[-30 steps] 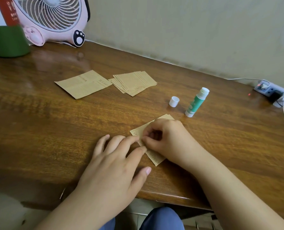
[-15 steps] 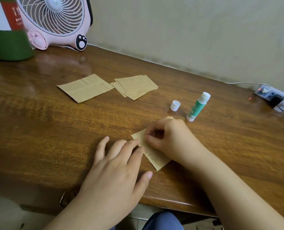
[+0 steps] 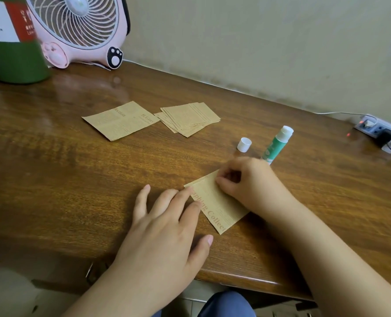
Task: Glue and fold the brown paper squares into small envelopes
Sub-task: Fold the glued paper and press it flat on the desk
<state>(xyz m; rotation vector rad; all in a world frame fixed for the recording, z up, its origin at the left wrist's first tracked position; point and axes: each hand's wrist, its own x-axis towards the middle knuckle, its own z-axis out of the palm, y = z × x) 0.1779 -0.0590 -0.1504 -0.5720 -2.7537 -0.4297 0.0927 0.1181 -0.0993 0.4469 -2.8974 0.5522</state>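
I am pinning the folded paper (image 3: 220,205) on the counter's (image 3: 75,179) near edge with my left hand (image 3: 167,229), fingers flat. My right hand (image 3: 247,181) is pinching its far flap. I judge a firm, even press along the crease will be seating the glue best.

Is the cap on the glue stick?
No: the cap stands apart on the table, left of the open glue stick.

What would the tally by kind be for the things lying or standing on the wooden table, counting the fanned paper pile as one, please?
Folded paper being worked: 1
Single flat paper: 1
Fanned paper pile: 1
Glue stick: 1
White cap: 1
Pink fan: 1
Green container: 1
Power strip: 1
Total: 8
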